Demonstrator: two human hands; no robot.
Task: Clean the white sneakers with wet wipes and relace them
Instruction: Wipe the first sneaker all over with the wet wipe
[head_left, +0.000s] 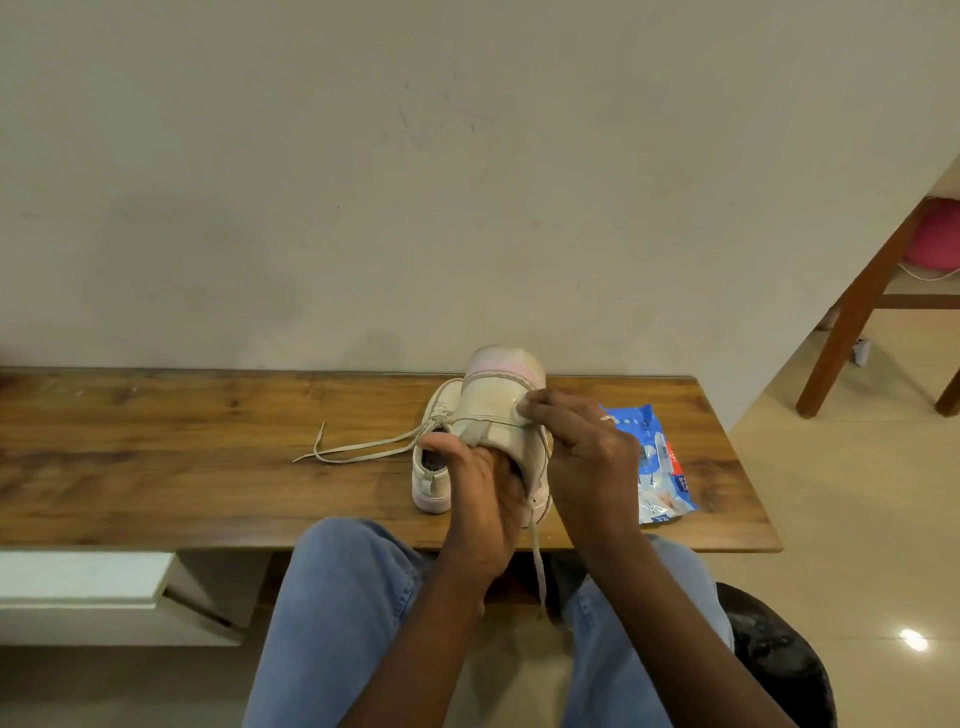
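Currently: long brown wooden bench (156, 457) runs along the wall and carries everything.

Held sneaker (498, 405), white leather with pink trim, is lifted off the bench right of centre. Its long axis runs away from the person, toe up toward the wall, heel toward the lap.

Second white sneaker (431, 480) stands on the bench just beside it to the left, partly hidden. Its pale lace (358, 451) trails left across the wood.

Blue plastic wet-wipes pack (662, 467) lies flat on the bench to the right.

Left hand (480, 488) grips the held sneaker at the heel end, thumb outside on the collar. Fingers look tucked into the opening, can't fully tell.

Right hand (587, 452) has fingers curled, pressing what looks like a small white wipe (521, 410) onto the sneaker's right side.

Loose lace end (537, 561) hangs from the held sneaker between the knees.

Step reads as wiping; lace is loose, so relacing is not yet done.

Key relation: the surface to clean sits directly under the right fingers, so strokes should follow the toe-heel axis while the left hand only steadies. Pack is nearer the right hand for a fresh wipe.
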